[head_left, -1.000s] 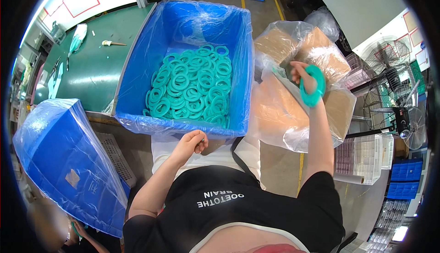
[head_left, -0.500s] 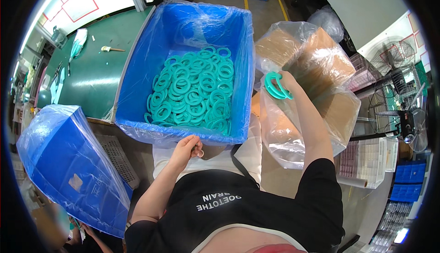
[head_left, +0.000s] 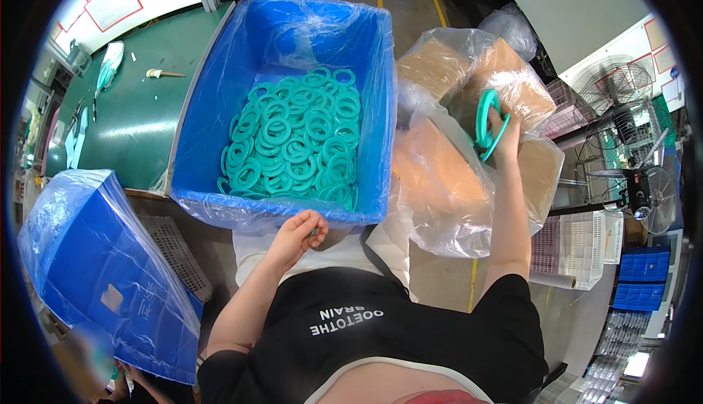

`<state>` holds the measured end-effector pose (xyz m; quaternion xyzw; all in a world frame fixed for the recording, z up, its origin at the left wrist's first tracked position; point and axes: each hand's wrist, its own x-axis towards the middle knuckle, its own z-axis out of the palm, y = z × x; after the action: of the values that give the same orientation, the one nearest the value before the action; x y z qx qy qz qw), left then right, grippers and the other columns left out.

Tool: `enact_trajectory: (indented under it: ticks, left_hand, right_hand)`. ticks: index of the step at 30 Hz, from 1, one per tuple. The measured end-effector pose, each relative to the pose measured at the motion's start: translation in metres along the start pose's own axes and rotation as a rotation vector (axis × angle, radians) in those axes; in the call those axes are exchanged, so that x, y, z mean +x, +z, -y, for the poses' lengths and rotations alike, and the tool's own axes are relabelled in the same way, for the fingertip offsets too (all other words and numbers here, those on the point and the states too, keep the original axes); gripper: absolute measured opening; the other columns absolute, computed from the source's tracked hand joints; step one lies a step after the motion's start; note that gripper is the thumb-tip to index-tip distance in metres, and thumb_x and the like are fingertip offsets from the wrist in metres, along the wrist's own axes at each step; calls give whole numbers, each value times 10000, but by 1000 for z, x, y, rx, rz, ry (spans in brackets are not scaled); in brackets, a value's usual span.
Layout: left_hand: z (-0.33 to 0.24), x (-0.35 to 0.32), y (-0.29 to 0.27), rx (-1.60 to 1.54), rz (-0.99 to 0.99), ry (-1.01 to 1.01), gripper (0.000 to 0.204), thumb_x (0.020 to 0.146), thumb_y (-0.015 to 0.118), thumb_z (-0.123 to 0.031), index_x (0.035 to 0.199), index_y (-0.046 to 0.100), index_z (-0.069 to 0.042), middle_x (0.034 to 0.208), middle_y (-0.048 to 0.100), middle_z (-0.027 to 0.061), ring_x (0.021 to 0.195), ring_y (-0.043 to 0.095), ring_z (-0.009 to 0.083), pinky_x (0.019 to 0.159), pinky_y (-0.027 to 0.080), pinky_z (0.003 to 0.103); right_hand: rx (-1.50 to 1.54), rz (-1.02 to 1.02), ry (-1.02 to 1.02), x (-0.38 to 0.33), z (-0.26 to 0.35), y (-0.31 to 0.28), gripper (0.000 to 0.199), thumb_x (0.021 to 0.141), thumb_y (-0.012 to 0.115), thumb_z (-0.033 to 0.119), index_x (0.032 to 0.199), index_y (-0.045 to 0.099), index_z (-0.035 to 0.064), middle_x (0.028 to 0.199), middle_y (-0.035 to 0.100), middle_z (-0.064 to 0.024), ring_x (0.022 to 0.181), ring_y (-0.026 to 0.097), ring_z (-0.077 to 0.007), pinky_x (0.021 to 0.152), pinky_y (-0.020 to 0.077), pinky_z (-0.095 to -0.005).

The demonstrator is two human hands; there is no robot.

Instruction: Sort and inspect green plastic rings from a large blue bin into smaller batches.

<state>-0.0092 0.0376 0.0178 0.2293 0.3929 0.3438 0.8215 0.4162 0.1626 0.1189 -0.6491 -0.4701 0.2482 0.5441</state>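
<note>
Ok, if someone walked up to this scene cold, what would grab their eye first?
Most likely the big blue bin at centre, lined with clear plastic and heaped with teal rings. Next, the right hand raised over the plastic-lined cardboard box on the right, gripping a few of the same rings. The left hand sits curled at the bin's near edge, and another wrapped blue bin stands at lower left.

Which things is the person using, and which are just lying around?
Using: teal rings in right hand; ring pile; blue bin; bagged box; left hand at bin edge.
Lying around: green table; covered blue bin; fan.
</note>
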Motion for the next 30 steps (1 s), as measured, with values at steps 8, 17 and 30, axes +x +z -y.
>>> enact_trajectory:
  ticks: [8, 17, 30]
  left_hand:
    - [-22, -11, 42, 259, -48, 354, 290, 834, 619, -20, 1122, 591, -41, 700, 484, -6, 563, 444, 82, 512, 370, 229]
    - [-15, -26, -11, 710, -271, 490, 185, 878, 622, -149, 790, 665, 8, 679, 626, 39, 561, 551, 96, 531, 439, 240]
    - [-30, -30, 0, 581, 49, 214, 364, 956, 494, -316, 922, 680, -5, 846, 656, 23, 736, 559, 75, 655, 472, 247]
  right_hand:
    - [28, 1045, 407, -191, 38, 142, 239, 881, 586, 241, 955, 660, 26, 685, 604, -30, 566, 544, -88, 512, 419, -216]
    - [412, 865, 521, -237, 2, 154, 471, 992, 349, 375, 1035, 642, 8, 648, 552, -15, 520, 445, -61, 488, 327, -220]
    - [67, 946, 384, -234, 24, 141, 316, 884, 585, 351, 726, 584, 78, 589, 464, 32, 533, 417, -66, 481, 307, -229]
